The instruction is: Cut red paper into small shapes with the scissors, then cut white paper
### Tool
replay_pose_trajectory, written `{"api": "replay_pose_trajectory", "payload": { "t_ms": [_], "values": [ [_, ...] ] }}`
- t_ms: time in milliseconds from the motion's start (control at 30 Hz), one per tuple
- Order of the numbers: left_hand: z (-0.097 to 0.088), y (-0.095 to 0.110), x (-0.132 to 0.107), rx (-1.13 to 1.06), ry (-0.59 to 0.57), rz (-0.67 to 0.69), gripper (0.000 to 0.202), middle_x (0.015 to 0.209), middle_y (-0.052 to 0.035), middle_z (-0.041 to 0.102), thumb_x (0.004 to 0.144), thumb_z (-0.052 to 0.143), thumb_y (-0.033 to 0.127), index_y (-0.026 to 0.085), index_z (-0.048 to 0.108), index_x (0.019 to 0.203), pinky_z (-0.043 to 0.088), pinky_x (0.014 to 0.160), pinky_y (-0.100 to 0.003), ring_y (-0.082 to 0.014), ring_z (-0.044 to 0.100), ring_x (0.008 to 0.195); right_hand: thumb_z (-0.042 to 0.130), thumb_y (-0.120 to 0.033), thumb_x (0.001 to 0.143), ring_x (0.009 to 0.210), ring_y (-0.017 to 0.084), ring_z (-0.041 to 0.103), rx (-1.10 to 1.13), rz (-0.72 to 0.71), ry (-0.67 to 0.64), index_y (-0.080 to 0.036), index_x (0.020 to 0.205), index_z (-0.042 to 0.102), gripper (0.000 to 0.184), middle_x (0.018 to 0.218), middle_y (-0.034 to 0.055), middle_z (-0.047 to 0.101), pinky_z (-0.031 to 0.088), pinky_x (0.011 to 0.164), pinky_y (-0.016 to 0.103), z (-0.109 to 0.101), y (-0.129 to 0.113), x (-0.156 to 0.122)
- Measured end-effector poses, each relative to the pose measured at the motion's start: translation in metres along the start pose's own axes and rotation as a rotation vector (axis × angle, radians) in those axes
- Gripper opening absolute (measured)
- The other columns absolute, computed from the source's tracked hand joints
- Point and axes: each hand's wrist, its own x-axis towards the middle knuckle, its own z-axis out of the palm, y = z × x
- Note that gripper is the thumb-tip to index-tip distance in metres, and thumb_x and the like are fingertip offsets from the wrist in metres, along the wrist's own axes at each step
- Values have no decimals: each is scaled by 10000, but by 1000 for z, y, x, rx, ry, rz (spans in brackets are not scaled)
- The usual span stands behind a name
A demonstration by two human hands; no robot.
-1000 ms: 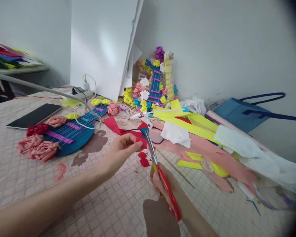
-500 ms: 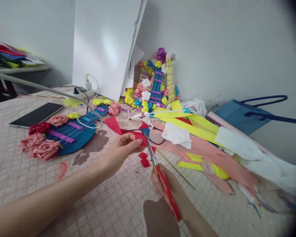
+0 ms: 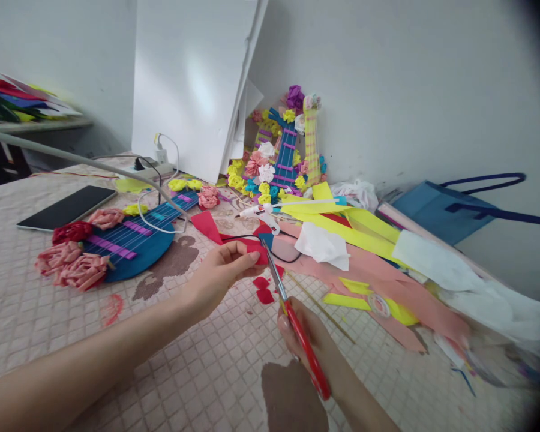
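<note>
two hands busy here: your left hand (image 3: 220,273) pinches the red paper (image 3: 257,252) between thumb and fingertips, just above the middle of the table (image 3: 36,336). your right hand (image 3: 308,345) is wrapped round the red handles of the scissors (image 3: 292,315), blades up at the paper's edge. red scraps (image 3: 263,294) lie beneath. a pale checked cloth (image 3: 198,372) covers the table, a paper guitar (image 3: 130,240) lies left, a white board (image 3: 193,84) leans on the grey wall (image 3: 409,84), and a blue bag (image 3: 436,207) sits right.
</note>
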Motion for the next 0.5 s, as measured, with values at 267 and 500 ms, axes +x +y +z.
{"api": "replay_pose_trajectory", "payload": {
  "t_ms": [267, 500],
  "values": [
    [0, 1, 1, 0, 4, 1, 269, 674, 28, 672, 704, 775, 228, 166, 515, 674, 528, 749, -263, -128, 676, 702, 520, -444, 868, 506, 100, 311, 43, 63, -17, -222, 746, 394, 284, 601, -78, 331, 289, 470, 233, 0, -10, -3],
    [-1, 2, 1, 0, -4, -13, 266, 687, 29, 669, 710, 771, 230, 168, 513, 693, 527, 763, -283, -136, 681, 698, 542, -417, 848, 549, 115, 332, -1, 13, 12, -220, 726, 399, 273, 610, -62, 364, 309, 491, 239, -1, -8, -3]
  ]
}}
